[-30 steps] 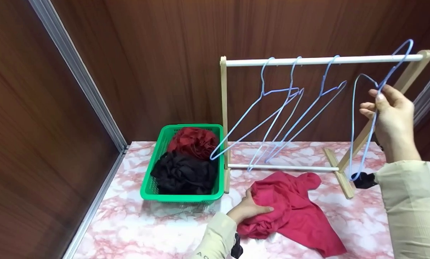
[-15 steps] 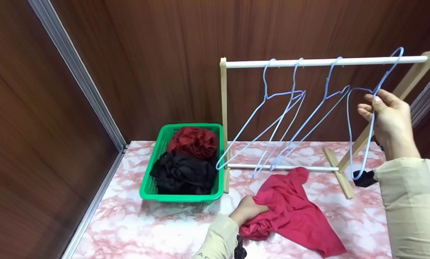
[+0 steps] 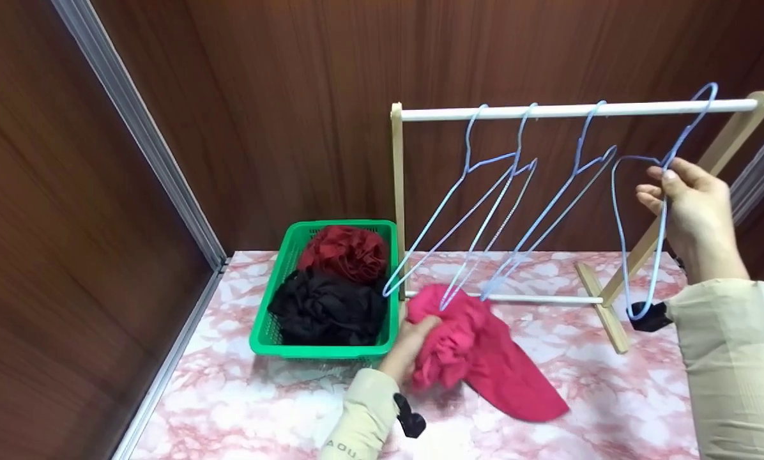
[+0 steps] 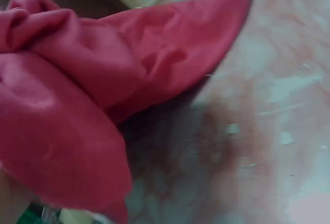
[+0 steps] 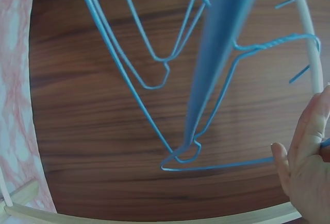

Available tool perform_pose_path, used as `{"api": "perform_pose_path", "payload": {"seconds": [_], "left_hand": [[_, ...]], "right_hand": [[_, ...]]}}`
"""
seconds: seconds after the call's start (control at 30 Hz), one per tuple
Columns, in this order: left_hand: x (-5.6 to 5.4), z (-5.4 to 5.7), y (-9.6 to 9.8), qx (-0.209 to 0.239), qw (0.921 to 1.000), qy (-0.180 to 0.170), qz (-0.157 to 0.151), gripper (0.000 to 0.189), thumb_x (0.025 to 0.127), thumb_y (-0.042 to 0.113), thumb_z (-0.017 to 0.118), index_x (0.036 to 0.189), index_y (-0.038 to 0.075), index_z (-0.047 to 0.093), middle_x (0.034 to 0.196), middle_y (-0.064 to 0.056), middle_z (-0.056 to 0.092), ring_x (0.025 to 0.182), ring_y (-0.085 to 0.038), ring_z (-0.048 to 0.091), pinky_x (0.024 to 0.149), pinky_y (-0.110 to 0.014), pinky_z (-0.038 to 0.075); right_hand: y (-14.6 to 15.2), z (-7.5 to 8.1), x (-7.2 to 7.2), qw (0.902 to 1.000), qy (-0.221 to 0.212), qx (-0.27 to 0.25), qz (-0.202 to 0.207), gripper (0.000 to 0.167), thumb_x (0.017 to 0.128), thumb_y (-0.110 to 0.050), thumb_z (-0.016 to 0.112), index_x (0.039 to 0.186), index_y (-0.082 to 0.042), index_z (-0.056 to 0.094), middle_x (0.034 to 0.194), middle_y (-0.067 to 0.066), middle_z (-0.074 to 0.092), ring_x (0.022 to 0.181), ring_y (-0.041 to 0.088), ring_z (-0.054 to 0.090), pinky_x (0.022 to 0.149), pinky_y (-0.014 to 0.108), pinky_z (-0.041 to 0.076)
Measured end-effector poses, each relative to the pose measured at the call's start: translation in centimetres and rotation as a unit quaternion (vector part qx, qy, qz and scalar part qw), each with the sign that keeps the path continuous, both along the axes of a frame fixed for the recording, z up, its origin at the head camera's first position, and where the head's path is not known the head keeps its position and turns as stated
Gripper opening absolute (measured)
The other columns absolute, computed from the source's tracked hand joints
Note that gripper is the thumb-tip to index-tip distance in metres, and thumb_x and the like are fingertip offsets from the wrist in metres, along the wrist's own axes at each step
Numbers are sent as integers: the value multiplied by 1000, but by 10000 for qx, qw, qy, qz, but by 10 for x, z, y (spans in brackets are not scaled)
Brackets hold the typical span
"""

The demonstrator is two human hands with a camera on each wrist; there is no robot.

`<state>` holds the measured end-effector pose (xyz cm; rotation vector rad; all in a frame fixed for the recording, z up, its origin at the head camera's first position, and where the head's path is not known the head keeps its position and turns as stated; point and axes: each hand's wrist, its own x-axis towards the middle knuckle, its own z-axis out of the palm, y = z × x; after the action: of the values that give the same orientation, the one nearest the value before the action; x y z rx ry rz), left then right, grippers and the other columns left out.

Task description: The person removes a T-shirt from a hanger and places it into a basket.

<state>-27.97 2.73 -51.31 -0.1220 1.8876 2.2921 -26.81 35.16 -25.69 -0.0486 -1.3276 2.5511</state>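
In the head view my left hand grips a bunched crimson-pink cloth beside the basket. Part of it trails to the right over the table; the fingers are mostly hidden by the folds. The left wrist view is filled on its left side by the same cloth. Up at the right, my right hand pinches a blue wire hanger just below its neck, with the hook at the rail. From the right wrist, the hand shows at the right edge, and the hanger's wire crosses close to the camera.
A rack with a white rail and wooden posts stands at the back, bearing three more blue hangers. Left of it, a green basket holds a dark red cloth and a black cloth. The table has a pink marbled top.
My left hand has moved left and away from me, drawing the pink cloth with it and bunching it. The right hand has lowered its hanger slightly, bringing the hook down to the rail.
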Motion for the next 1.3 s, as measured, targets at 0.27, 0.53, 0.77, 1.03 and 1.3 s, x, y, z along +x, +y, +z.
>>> {"api": "perform_pose_path", "payload": {"seconds": [0.27, 0.53, 0.77, 1.03, 1.3], "left_hand": [[-7, 19, -22, 949, 9946, 11, 430, 16, 84, 17, 57, 97, 8, 60, 81, 7, 61, 74, -5, 59, 74, -20, 50], [-18, 43, -60, 1488, 9856, 198, 778, 17, 86, 16, 51, 72, 21, 60, 66, 10, 59, 64, -3, 57, 66, -18, 49], [-27, 70, -93, 1795, 9735, 644, 1260, 27, 89, 16, 46, 67, 23, 59, 66, 10, 57, 63, -4, 54, 65, -18, 45], [-37, 105, -114, 2097, 9582, 1031, 1653, 24, 86, 14, 47, 67, 19, 59, 70, 7, 56, 64, -6, 56, 65, -19, 47], [-40, 132, -138, 2376, 9367, 1694, 1934, 23, 87, 11, 46, 69, 18, 58, 72, 7, 55, 66, -6, 56, 64, -18, 47]], "right_hand": [[3, -6, -1, 9997, -204, 70, 149, 72, 98, -2, 40, 152, -8, -7, 78, 6, 67, 60, 18, 65, 60, 23, 56], [2, -9, 1, 9995, -236, 39, 210, 73, 98, -1, 40, 152, -6, -8, 76, 6, 66, 59, 18, 65, 59, 22, 56], [2, -13, -1, 9996, -152, 64, 216, 75, 97, -1, 42, 151, -6, -10, 77, 5, 67, 58, 19, 65, 58, 22, 56], [0, -14, -1, 9996, -148, 133, 221, 75, 97, -2, 42, 151, -6, -11, 78, 4, 66, 59, 18, 65, 58, 22, 56], [-2, -15, 1, 9994, -168, 233, 216, 75, 97, -2, 42, 152, -6, -8, 80, 2, 66, 60, 17, 66, 59, 22, 56]]}}
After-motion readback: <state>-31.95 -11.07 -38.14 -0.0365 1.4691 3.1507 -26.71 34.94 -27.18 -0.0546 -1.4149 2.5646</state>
